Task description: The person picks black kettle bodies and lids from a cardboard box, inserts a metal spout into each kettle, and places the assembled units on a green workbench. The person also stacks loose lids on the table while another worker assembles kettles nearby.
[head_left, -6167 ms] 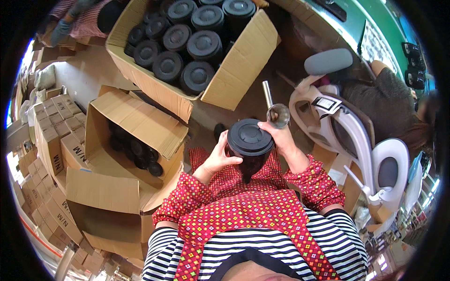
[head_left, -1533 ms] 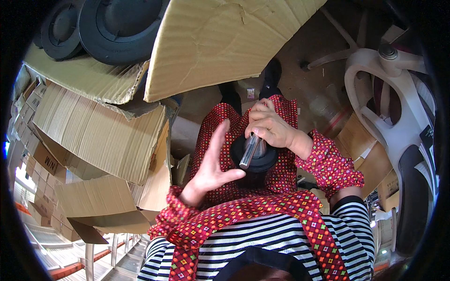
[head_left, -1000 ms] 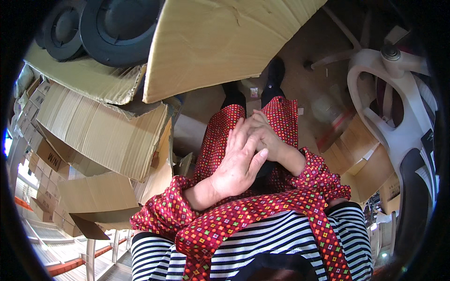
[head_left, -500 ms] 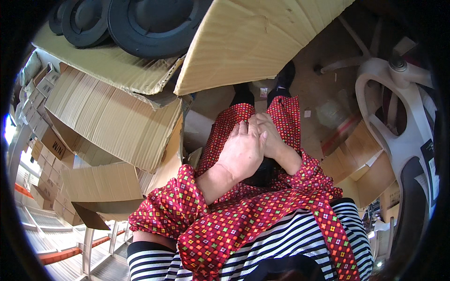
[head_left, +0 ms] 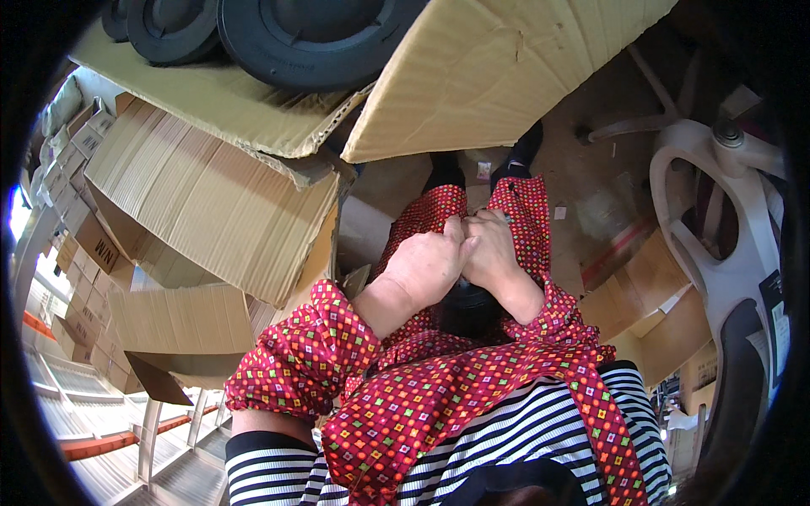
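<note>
Sitting against a red patterned cloth apron (head_left: 430,401): black, round, plastic-looking object (head_left: 469,315), partly covered; bare left hand (head_left: 426,264), bare right hand (head_left: 492,258), curled together above, contents untellable; uneven pressure could tip it

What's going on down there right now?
The person in the red patterned apron has the left hand and right hand together over a round black canister at the lap. The hands cover its top, so what they grip there is hidden. Ahead to the left, more round black canisters sit in a cardboard carton, with another open carton below it. A white chair frame stands on the right.
</note>
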Tool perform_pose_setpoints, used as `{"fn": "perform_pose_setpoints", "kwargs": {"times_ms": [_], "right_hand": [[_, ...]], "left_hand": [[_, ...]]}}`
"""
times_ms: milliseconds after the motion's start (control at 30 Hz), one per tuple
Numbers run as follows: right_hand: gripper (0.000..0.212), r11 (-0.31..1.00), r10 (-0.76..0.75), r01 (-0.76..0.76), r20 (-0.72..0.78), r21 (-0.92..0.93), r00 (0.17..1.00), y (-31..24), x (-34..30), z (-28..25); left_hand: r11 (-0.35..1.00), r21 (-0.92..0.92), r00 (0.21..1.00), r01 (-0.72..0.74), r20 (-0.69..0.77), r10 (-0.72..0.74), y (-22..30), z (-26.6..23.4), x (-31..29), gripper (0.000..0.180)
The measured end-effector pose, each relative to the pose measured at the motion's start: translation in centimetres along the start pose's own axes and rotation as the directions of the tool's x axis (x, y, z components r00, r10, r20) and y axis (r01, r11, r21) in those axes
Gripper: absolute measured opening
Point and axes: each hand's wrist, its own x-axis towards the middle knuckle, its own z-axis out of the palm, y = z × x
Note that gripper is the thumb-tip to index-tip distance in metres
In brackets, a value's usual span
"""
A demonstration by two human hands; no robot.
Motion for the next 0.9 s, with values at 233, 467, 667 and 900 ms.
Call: {"fn": "perform_pose_setpoints", "kwargs": {"times_ms": [233,467,667,900], "right_hand": [[0.021,0.987,0.05,-0.041,0.051,-0.158,0.997,-0.5,-0.1,0.1],[0.022,0.976,0.111,-0.1,0.043,-0.196,0.993,-0.8,-0.2,-0.7],[0.028,0.996,0.033,-0.039,-0.065,-0.084,0.997,2.0,0.2,1.9],[0.039,0.964,0.192,-0.199,0.051,0.18,0.98,2.7,0.3,-2.0]], "left_hand": [[0.994,-0.021,0.993,-0.108,-0.048,0.107,-1.9,0.5,0.1,0.045],[0.974,-0.013,0.973,-0.225,-0.059,0.223,-3.2,1.0,1.0,0.044],[0.901,-0.222,0.881,-0.374,-0.39,0.269,-3.5,1.0,0.5,0.057],[0.763,-0.407,0.77,-0.502,-0.613,0.18,-7.2,10.0,-2.8,0.143]]}}
